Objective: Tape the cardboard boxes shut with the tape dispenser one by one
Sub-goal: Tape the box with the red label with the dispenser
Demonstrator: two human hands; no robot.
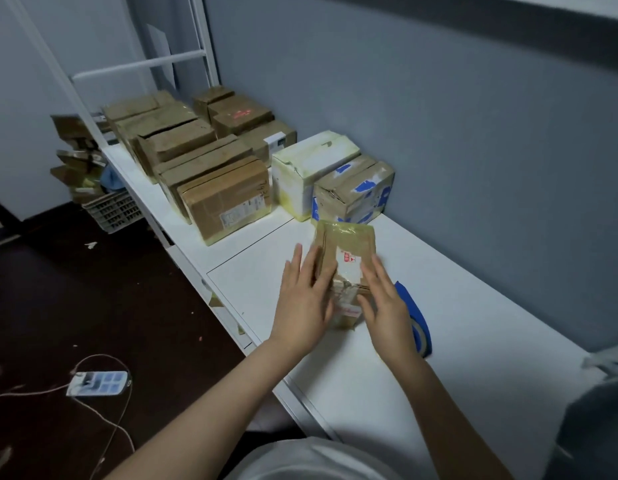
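On the white table [439,375], nearer than the row of boxes [224,199], the small box [345,247] sits between left hand [306,299] and right hand [383,303], both flat against it with straight fingers, and its flaps should be pressed level before taking the tape dispenser [415,313] just beside the right hand.

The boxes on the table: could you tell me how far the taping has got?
Done: the small box already carries glossy tape on top. In hand: left hand and right hand touch its sides; the dispenser lies unheld beside it. Left: the boxes behind, one gaping; the rest unclear.
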